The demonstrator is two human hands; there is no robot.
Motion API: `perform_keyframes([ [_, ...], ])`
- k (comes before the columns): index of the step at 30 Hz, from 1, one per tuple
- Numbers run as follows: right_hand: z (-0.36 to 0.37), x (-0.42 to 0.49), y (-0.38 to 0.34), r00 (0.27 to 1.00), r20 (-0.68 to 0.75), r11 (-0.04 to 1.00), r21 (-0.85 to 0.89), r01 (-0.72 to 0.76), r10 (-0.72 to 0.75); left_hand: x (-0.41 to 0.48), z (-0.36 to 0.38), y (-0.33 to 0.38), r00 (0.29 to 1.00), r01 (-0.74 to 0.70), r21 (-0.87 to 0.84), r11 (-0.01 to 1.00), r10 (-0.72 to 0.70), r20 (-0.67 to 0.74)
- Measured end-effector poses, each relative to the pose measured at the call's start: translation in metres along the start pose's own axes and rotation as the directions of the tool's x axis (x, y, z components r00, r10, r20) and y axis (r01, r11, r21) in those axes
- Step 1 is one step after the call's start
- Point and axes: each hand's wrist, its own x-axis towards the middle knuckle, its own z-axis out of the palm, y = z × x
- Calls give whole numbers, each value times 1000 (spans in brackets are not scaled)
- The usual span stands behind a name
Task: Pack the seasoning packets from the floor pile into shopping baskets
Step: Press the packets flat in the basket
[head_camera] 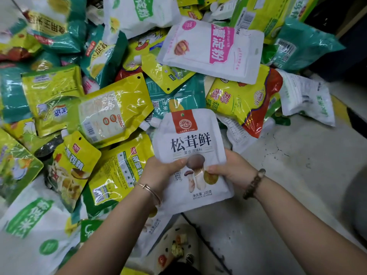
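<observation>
I hold a white mushroom seasoning packet (190, 141) with an orange label and black characters upright in front of me. My left hand (160, 169) grips its lower left edge, thumb on the front. My right hand (232, 167) grips its lower right edge in the same way. Behind and to the left lies the floor pile of seasoning packets (111, 114), yellow, teal and white pouches heaped over one another. No shopping basket is in view.
A large white packet with a pink label (214, 48) lies on top of the pile at the back. A yellow and red packet (244, 100) sits just right of it. Bare grey floor (297, 175) spreads to the right. Another white packet (29, 225) lies at lower left.
</observation>
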Motion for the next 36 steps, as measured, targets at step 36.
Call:
perform_keyframes([
  [36,-41,3,-2,935,-353,731,-648,-213,-40,-10,-46,-24,935,-163,-17,987,149,-321],
])
